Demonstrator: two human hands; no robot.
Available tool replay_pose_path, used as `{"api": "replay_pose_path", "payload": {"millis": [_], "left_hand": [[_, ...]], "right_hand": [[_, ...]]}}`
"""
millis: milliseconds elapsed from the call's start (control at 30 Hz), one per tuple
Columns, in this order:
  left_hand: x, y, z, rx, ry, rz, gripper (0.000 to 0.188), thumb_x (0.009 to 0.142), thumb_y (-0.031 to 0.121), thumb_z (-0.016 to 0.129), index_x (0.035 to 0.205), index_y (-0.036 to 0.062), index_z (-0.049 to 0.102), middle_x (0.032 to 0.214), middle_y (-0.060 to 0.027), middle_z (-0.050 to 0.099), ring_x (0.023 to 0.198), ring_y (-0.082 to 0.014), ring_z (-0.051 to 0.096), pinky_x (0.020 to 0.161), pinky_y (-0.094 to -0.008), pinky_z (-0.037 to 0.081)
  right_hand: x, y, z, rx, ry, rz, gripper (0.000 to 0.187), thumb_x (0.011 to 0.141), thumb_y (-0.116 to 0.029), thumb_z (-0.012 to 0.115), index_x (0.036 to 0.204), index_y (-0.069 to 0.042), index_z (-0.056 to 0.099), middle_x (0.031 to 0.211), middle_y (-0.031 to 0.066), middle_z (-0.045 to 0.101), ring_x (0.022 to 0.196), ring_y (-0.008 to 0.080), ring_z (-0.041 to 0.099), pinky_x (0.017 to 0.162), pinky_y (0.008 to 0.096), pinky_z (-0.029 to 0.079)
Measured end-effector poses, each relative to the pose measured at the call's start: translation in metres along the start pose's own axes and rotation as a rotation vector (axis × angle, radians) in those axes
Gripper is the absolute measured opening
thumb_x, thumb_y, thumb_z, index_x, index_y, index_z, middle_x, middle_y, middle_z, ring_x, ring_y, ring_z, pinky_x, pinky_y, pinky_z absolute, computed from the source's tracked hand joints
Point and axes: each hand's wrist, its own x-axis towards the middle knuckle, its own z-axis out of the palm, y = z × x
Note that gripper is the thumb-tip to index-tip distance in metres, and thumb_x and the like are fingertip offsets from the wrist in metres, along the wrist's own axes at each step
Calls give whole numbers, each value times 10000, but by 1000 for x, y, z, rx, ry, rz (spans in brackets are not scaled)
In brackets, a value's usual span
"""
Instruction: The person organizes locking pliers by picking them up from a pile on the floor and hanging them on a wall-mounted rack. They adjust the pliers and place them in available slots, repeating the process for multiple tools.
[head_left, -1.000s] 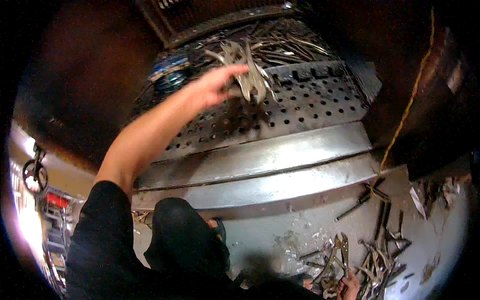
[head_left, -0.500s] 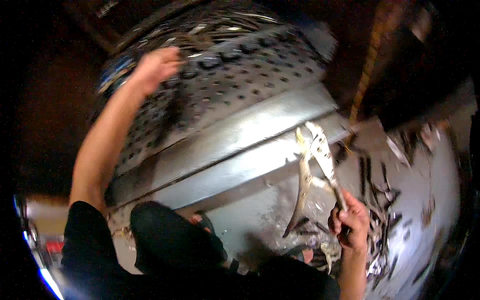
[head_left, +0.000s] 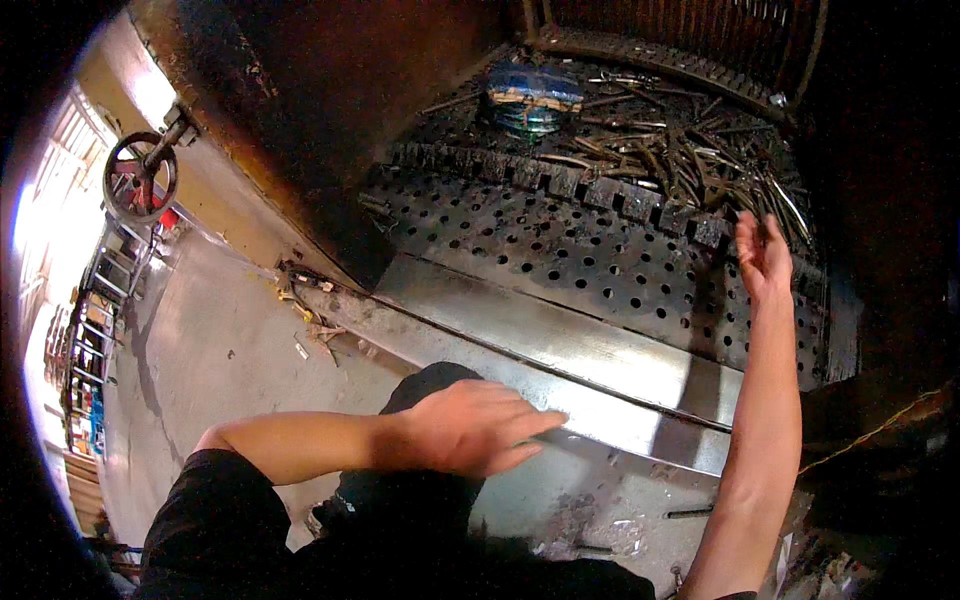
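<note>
My left hand (head_left: 480, 428) is held low over my dark-clad knee, its fingers stretched out and nothing seen in it. Far to the right, my right hand (head_left: 764, 255) reaches over the perforated metal plate (head_left: 560, 250) with fingers apart and empty. Just beyond its fingertips lies a heap of long, narrow metal pieces (head_left: 660, 160), some dull and some shiny. Toward the back left of that heap sits a bundle (head_left: 532, 98) with blue wrapping and a tan band.
A toothed metal ridge (head_left: 620, 198) crosses between plate and heap. Smooth metal ledges (head_left: 560, 320) run along the front. At the left stand a dark panel (head_left: 300, 120) and a handwheel (head_left: 140, 178). Debris (head_left: 318, 325) lies on the concrete floor (head_left: 220, 350).
My view has swung left. The plier-shaped metal piece in my right hand is gone from it, and that hand now reaches forward. My left hand has drawn back from the plate.
</note>
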Motion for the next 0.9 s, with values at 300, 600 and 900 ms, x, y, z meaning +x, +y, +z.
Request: {"api": "replay_pose_path", "payload": {"millis": [300, 600, 900], "left_hand": [[-1, 14, 26, 43, -153, -152, 330, 842, 189, 765, 1135, 53, 695, 880, -105, 716, 744, -279, 677, 671, -368, 527], [63, 67, 84, -63, -1012, 77, 480, 899, 262, 727, 1311, 67, 579, 966, -160, 722, 878, -362, 692, 787, -443, 543], [115, 109, 357, -99, -1071, 352, 619, 953, 330, 656, 1463, 80, 409, 1233, -212, 639, 1127, -411, 616, 947, -495, 502]], "right_hand": [[-339, 42, -171, -498, -571, 497, 457, 1016, -281, 590, 1359, 20, 558, 1211, 140, 685, 1042, 202, 666, 944, 334, 518], [-597, 134, -442, -241, 719, 286, 277, 978, -220, 655, 1162, -13, 676, 1006, 65, 704, 924, 156, 646, 857, 299, 505], [-447, 29, -600, -1823, 1068, -18, 885, 818, -394, 746, 1509, -17, 343, 1454, 220, 490, 1324, 382, 487, 1111, 452, 403]]}}
